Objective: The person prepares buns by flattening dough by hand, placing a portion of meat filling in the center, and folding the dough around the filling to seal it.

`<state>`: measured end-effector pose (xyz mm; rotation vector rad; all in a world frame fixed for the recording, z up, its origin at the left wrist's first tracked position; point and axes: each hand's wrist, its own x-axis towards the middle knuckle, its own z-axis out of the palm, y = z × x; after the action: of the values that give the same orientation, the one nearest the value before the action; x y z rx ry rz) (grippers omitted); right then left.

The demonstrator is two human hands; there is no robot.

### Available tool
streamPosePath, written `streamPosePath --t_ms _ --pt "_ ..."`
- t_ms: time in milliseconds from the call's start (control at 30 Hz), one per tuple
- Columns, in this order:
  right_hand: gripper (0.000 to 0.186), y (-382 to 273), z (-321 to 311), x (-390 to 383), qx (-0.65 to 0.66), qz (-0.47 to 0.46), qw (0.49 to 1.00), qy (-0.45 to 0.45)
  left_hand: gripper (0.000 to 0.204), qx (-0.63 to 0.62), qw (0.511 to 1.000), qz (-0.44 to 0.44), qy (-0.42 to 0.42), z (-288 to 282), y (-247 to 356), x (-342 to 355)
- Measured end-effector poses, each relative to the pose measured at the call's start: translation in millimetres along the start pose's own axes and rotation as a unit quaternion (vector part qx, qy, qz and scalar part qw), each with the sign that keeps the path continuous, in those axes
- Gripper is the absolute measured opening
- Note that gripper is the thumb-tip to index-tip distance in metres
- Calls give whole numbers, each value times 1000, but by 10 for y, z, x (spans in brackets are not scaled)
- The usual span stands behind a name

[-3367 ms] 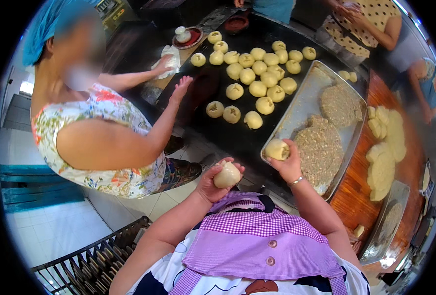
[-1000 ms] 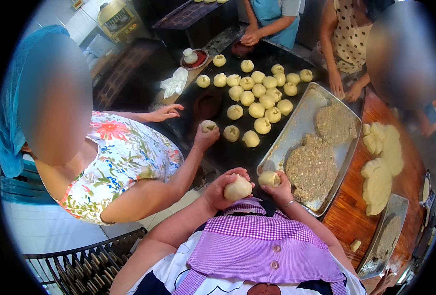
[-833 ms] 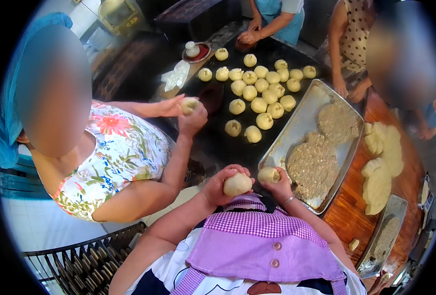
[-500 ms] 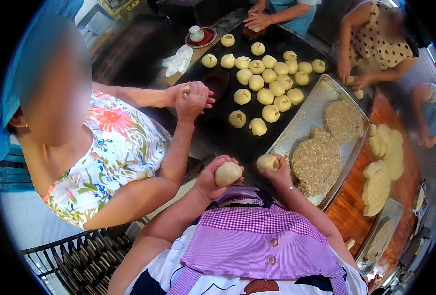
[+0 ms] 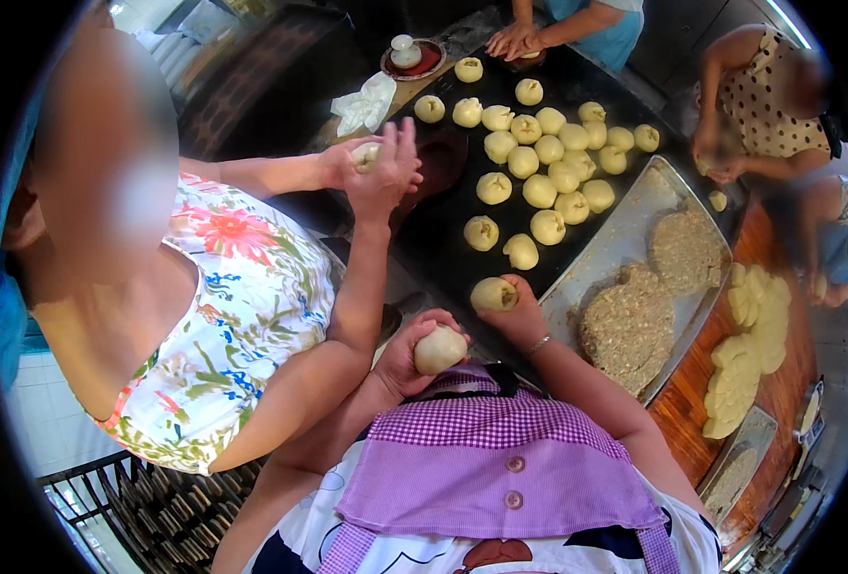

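Observation:
My left hand [image 5: 414, 352] is closed round a smooth pale dough ball [image 5: 440, 351], close to my apron. Farther forward, my right hand [image 5: 523, 319] grips another dough ball [image 5: 494, 295] by its side, and a dark hollow shows in its surface. This ball is just short of the black work surface [image 5: 424, 251]. Several filled dough balls [image 5: 539, 190] sit in a cluster there, many with a small open top showing filling. To the right of my right hand lies a metal tray [image 5: 574, 283] with two mounds of speckled filling [image 5: 625, 330].
At my left a person in a floral top [image 5: 242, 316] works dough between both hands. Other people stand across the surface. A wooden table [image 5: 697, 407] at right bears flattened dough pieces [image 5: 745, 368] and a small metal tray [image 5: 742, 459]. A white cloth [image 5: 364, 103] lies at the far left.
My right hand has moved forward and left with its dough ball, toward the black surface. My left hand has dropped slightly, still holding its ball. The person at left has opened their fingers.

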<state>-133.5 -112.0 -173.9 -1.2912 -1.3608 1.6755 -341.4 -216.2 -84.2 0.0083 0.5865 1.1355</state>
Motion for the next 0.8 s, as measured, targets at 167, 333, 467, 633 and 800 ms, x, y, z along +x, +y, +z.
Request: streamPosePath --t_ms 167,333,467,633,800 --pt "76 -64 327 78 -201 -96 975 18 21 19 1000 12 14 -86 -8 -23" --pt "76 -505 573 679 -230 -206 951 22 16 56 986 85 135 -209 -135 62" --pt "71 -544 444 643 -360 -233 902 62 18 129 954 168 214 -282 -258 236" --pt "54 -72 -231 -390 -313 -229 920 58 18 184 916 279 224 -311 -482 620" --pt "43 575 -902 -1683 -327 -123 922 166 23 282 855 377 217 250 -631 1449"
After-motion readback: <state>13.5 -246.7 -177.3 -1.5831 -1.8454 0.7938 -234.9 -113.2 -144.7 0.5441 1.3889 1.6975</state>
